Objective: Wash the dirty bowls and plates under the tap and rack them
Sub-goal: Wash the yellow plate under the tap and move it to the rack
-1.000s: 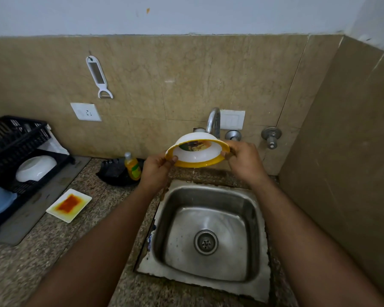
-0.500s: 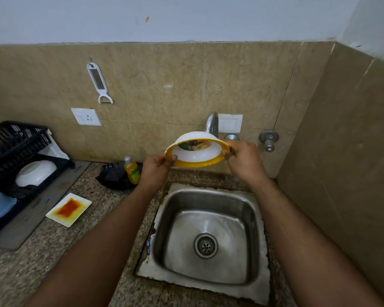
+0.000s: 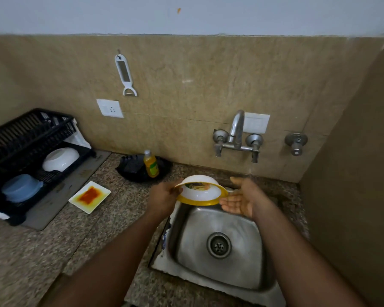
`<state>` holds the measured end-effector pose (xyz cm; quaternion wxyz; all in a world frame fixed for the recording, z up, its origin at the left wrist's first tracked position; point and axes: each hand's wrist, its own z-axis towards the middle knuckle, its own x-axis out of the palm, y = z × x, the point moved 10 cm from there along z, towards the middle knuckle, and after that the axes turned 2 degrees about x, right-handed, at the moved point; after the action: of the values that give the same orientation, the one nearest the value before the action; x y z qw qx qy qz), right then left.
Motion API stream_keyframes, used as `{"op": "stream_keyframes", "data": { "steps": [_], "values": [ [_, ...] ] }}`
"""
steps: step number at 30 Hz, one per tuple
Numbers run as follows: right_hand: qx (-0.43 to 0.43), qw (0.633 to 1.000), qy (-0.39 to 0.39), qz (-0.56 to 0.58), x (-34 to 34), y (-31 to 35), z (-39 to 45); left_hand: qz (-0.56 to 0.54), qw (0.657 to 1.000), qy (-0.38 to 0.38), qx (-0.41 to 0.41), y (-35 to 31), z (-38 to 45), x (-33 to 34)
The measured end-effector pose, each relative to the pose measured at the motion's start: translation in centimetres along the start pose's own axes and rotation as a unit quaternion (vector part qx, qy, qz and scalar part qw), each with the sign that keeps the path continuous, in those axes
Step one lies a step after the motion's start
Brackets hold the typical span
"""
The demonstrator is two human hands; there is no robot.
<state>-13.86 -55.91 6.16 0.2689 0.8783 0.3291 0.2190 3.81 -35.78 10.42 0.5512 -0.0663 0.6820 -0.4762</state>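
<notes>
Head view: left hand (image 3: 164, 197) grasps the yellow-rimmed white bowl (image 3: 201, 191) by its rim, mouth tilted downward over the sink (image 3: 217, 244), probably to drain. Right hand (image 3: 242, 197), released and palm-up, sits just beside the grip's far rim. Printed food artwork shows on the bowl wall. Left of the grip, a sauce-stained square plate (image 3: 89, 196) waits on the surface.
</notes>
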Motion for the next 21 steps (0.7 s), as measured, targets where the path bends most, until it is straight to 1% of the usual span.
{"op": "stream_keyframes", "data": {
  "steps": [2, 4, 7, 10, 12, 15, 18, 21],
  "values": [
    [0.023, 0.994, 0.042, 0.098, 3.0, -0.9, 0.7, 0.034, 0.999, -0.003, 0.02, -0.1, 0.1, -1.0],
    [0.02, 0.983, 0.043, 0.176, 5.6, -1.2, 1.5, 0.048, 0.999, 0.015, 0.021, 1.0, 0.4, -1.3],
    [0.023, 0.975, 0.034, 0.217, 9.6, -1.3, 2.3, 0.015, 0.999, 0.042, 0.006, 4.3, 0.5, -3.1],
    [0.022, 0.975, 0.047, 0.217, 15.2, -0.7, 2.7, -0.022, 0.999, 0.04, 0.003, 7.5, 1.4, -8.3],
    [0.015, 0.976, 0.065, 0.208, 19.9, 0.0, 3.1, -0.023, 0.999, 0.025, -0.024, 10.9, 2.4, -13.3],
    [0.0, 0.98, 0.113, 0.164, 28.7, 1.2, 3.3, 0.056, 0.996, -0.035, -0.064, 16.5, 4.3, -22.3],
    [-0.017, 0.977, 0.164, 0.138, 38.2, 2.0, 3.7, 0.147, 0.982, -0.096, -0.062, 20.1, 6.0, -31.4],
    [-0.029, 0.971, 0.214, 0.102, 47.8, 2.9, 4.5, 0.167, 0.972, -0.147, -0.076, 24.5, 7.6, -39.4]
  ]
}}
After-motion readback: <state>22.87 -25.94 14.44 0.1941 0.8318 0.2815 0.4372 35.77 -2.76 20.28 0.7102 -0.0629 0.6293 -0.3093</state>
